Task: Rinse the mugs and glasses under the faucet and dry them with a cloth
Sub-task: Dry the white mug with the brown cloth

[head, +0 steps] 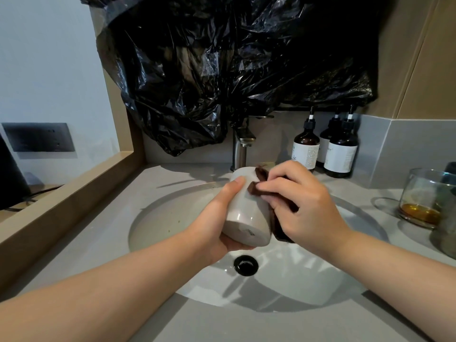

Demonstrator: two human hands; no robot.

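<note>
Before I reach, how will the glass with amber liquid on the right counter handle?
The glass looks thick-based, so probably heavy for its size and breakable. It is wide and low, so unlikely to tip. The amber liquid would likely slosh if tilted.

Our left forearm point(98, 292) fills the lower left of the frame and our right forearm point(407, 267) the lower right, both bare from frame edge to wrist. Our left hand point(214, 223) and right hand point(303, 201), near the centre, are bare too, with short, plain nails.
</note>
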